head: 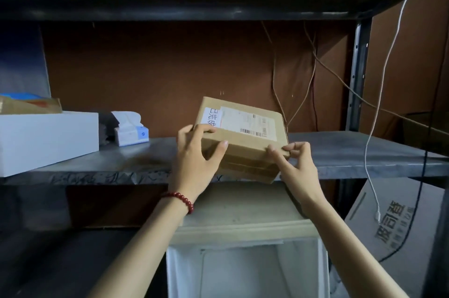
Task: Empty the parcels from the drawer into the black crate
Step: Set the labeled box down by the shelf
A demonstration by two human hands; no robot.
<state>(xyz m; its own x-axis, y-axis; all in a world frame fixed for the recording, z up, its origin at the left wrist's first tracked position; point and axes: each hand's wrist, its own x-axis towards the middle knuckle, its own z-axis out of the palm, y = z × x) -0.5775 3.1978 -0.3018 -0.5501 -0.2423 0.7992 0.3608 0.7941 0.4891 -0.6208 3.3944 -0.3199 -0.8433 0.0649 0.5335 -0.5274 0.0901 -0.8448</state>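
Parcel, a labelled cardboard box, sits tilted over the front edge of the grey shelf, directly above the open white drawer. Left hand clamps its near-left corner and right hand pinches its near-right corner, probably to steady it for carrying. No black crate is visible.
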